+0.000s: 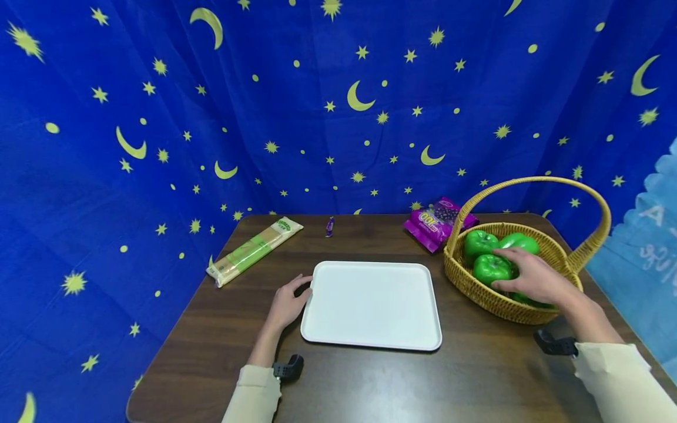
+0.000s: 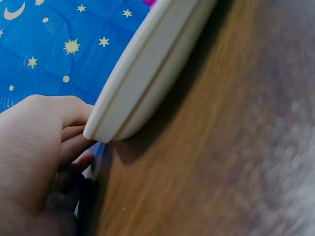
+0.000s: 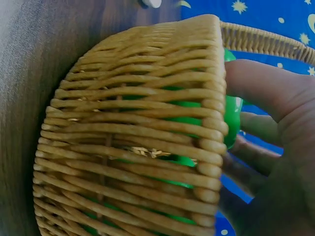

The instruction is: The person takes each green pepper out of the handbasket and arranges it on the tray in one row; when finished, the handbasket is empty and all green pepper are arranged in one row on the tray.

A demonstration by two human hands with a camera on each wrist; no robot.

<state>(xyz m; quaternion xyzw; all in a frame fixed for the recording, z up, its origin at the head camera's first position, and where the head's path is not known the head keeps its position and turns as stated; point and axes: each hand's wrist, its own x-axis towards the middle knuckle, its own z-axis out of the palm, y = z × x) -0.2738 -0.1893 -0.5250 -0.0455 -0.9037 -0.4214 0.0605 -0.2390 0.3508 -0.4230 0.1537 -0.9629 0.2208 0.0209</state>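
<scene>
A white rectangular tray (image 1: 372, 304) lies on the table. My left hand (image 1: 289, 304) rests at its left side, with fingertips touching the edge; the tray's side wall (image 2: 142, 73) shows close in the left wrist view. On the right stands a wicker basket (image 1: 476, 294) with a tall handle, holding several green bell peppers (image 1: 480, 242). Reaching over its near rim, my right hand (image 1: 539, 279) holds the front green bell pepper (image 1: 491, 269) between thumb and fingers. In the right wrist view the woven wall (image 3: 133, 118) hides most of that pepper.
A purple snack bag (image 1: 431, 226) lies behind the basket, against its left side. A long clear packet of noodles (image 1: 256, 249) lies at the back left. One small purple wrapped candy (image 1: 330, 227) is near the back edge. Blue starry cloth (image 1: 317, 135) hangs behind the table.
</scene>
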